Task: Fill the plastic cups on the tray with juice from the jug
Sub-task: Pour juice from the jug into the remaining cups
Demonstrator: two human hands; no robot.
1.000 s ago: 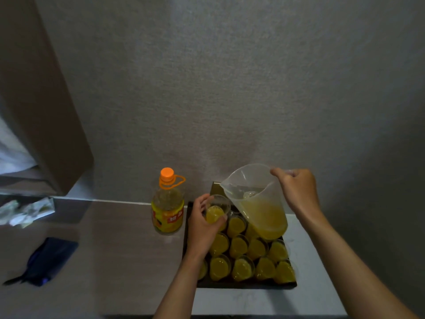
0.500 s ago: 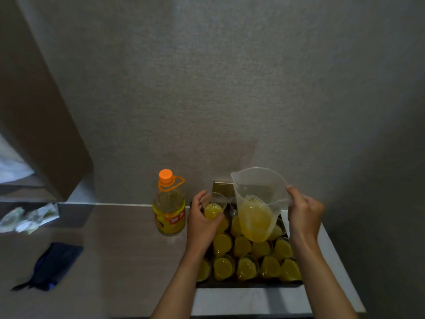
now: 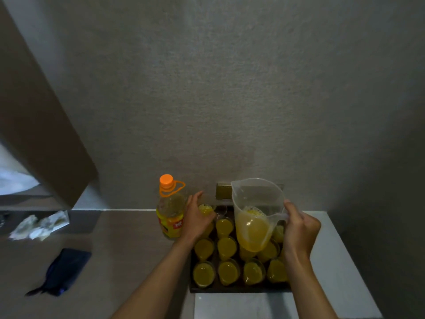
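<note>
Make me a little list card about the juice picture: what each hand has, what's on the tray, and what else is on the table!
left hand: curled round a filled cup at the tray's far left corner
right hand: grips the jug's handle
jug: clear plastic, upright, partly full of juice, held above the cups
tray: dark, holds rows of cups with yellow juice
empty cup: far row, beside the held cup
bottle: orange cap, left of the tray
dark pouch: on the table, far left

Dim domestic room, likely a home: textured grey wall [image 3: 230, 88], plain table [image 3: 115, 238] against it, store-bought juice bottle [image 3: 171, 210], crumpled wrappers [image 3: 39, 226], small dark pouch [image 3: 64, 270], brass wall plate [image 3: 223, 191].
</note>
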